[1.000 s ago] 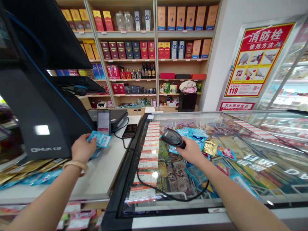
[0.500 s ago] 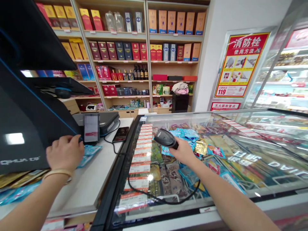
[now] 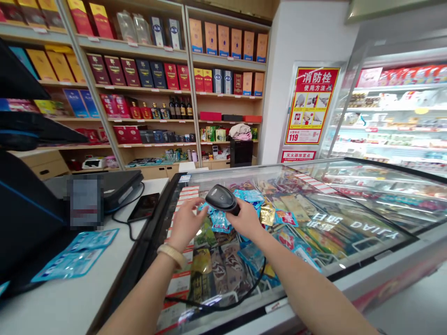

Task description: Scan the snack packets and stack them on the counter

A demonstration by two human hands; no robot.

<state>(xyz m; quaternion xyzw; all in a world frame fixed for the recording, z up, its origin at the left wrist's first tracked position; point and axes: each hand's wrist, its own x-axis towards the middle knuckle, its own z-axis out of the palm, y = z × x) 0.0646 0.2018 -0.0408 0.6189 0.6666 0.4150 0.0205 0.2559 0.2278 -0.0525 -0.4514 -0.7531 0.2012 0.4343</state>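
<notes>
A black barcode scanner (image 3: 220,198) is gripped by my right hand (image 3: 246,220), its head pointing left over the glass freezer top. Just left of the scanner head is my left hand (image 3: 187,222), thumb and fingers apart, nothing seen in them. Blue snack packets (image 3: 221,222) lie on the glass below the scanner, partly covered by it and by my right hand. A gold packet (image 3: 267,215) and a red-and-blue packet (image 3: 286,217) rest to the right. The scanner's black cord (image 3: 240,300) loops across the glass towards me.
On the white counter (image 3: 84,295) at left lie more blue packets (image 3: 78,253), a dark phone (image 3: 144,207) and a black checkout machine (image 3: 24,204). Ice-cream packs show inside the freezer (image 3: 314,279). Shelves of boxed bottles (image 3: 146,72) stand behind.
My left hand has left the counter by the checkout machine and come over the freezer, beside the scanner. My view has turned right. The scanner stays in my right hand.
</notes>
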